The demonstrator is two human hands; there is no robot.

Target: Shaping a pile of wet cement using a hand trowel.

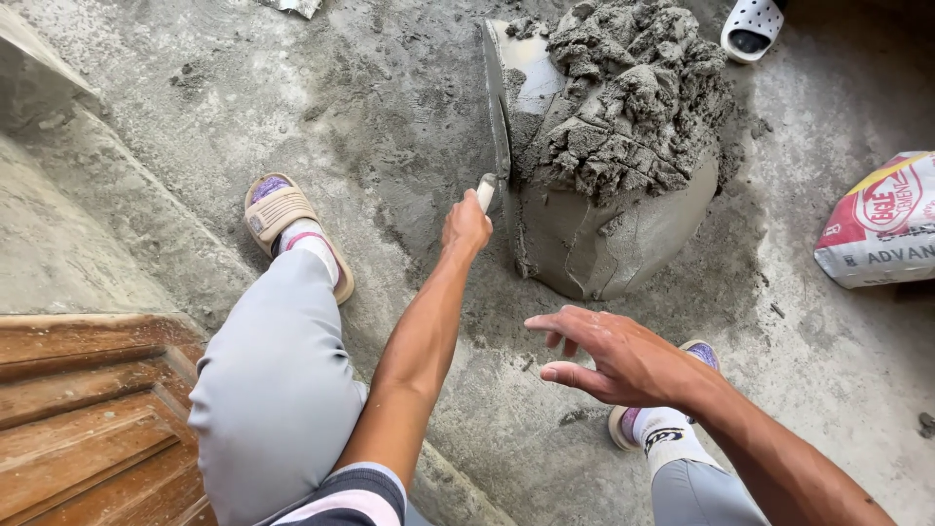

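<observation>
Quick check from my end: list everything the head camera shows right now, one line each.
Mound of wet grey mortar: one, grey, on the floor, top centre.
Steel trowel with pale handle: one, grey blade, edge against the mound's left side.
Printed white and red cement sack: one, right edge.
White perforated clog: one, top right, partly cut off.
Brown wooden boards: several, lower left.
Grey concrete floor: sandy, smeared.
Tan slide sandals: two, on own feet.
Left hand: grip on the trowel handle.
Right hand: open, empty, above the floor.
</observation>
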